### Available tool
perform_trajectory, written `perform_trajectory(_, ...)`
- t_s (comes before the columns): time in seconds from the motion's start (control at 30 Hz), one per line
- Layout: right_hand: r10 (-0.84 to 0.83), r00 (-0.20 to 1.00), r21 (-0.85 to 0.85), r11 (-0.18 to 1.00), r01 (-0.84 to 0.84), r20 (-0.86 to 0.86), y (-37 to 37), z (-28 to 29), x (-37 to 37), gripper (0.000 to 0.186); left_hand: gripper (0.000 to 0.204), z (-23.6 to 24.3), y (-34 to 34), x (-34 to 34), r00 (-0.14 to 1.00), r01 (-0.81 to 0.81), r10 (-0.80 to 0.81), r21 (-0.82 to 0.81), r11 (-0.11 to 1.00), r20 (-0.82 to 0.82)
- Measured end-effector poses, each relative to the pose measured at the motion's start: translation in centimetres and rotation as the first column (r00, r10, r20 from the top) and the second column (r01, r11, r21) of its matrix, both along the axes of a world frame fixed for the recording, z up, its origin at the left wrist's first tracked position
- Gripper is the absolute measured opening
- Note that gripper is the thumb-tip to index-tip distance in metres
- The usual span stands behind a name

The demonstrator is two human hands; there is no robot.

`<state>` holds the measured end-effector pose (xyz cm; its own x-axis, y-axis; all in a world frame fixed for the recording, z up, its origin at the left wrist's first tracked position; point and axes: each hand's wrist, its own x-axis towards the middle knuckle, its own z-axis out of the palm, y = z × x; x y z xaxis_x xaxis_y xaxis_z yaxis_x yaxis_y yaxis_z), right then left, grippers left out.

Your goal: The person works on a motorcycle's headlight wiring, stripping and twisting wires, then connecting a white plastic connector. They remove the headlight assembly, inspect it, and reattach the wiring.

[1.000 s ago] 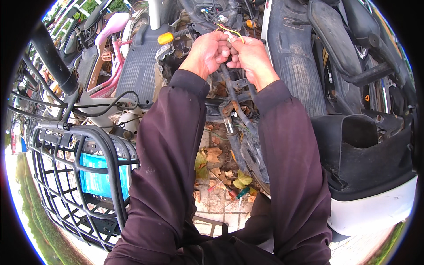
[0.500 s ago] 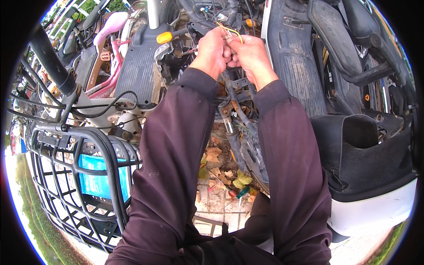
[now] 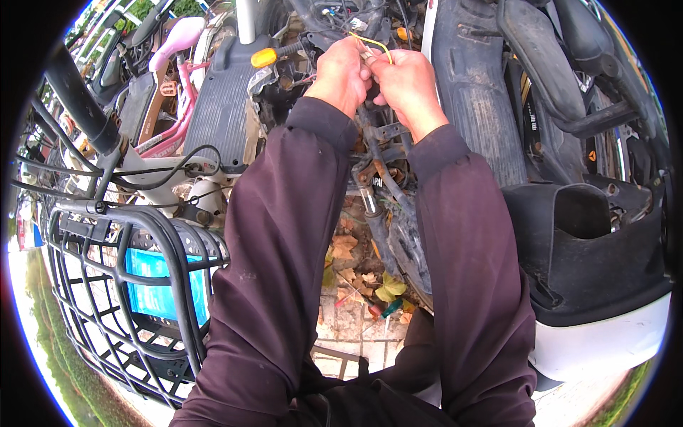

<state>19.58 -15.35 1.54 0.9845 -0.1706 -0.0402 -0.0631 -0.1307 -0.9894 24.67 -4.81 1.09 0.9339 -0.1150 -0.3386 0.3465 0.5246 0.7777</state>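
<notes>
Looking outward from the person's lap, the wire basket (image 3: 135, 285) of a parked bicycle sits nearest, to the left of the stripped scooter frame (image 3: 384, 178), with a blue card inside it. Below that frame, dry leaves and a green-handled screwdriver (image 3: 390, 309) lie on the paved ground (image 3: 348, 327). To the frame's right stands the black-and-white scooter body panel (image 3: 590, 285). Both dark sleeves reach up past the frame to the exposed wiring at its far end.

There the left hand (image 3: 341, 71) and right hand (image 3: 409, 82) meet, fingers of both pinched on the thin yellow wire (image 3: 371, 40), which arcs up just above the knuckles, beyond the frame and right of the orange turn-signal lens (image 3: 264, 57). What the fingertips do at the wire's end is hidden behind the knuckles.

Doing this well, I judge, calls for a steady pinch close to the wire's end, one hand bracing while the other works, small movements only, and keeping the wire clear of the tangled black cables (image 3: 334, 14) around it.
</notes>
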Motion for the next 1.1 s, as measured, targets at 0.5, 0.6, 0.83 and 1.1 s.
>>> perform_trajectory(0.5, 0.083, 0.997, 0.114, 0.99, -0.082, -0.005, -0.4, 0.5, -0.8, 0.02, 0.021, -0.2, 1.1, -0.2, 0.986, 0.164, -0.164, -0.025, 0.986, -0.01)
perform_trajectory(0.6, 0.066, 0.997, 0.045, 0.997, -0.064, -0.043, -0.6, 0.1, -0.5, 0.018, 0.03, -0.3, 1.9, -0.8, 0.972, 0.235, -0.231, -0.125, 0.964, 0.045)
perform_trajectory(0.83, 0.064, 0.998, 0.113, 0.992, -0.062, -0.013, -1.1, -0.4, -0.1, 0.02, 0.028, -0.3, 2.0, -2.0, 0.988, 0.059, -0.071, 0.09, 0.994, 0.138)
perform_trajectory(1.1, 0.045, 0.999, 0.22, 0.975, -0.037, -0.031, -1.7, -0.4, 0.2, 0.016, 0.019, 0.0, 2.5, -1.5, 0.851, -0.24, -0.137, 0.609, 0.756, 0.506)
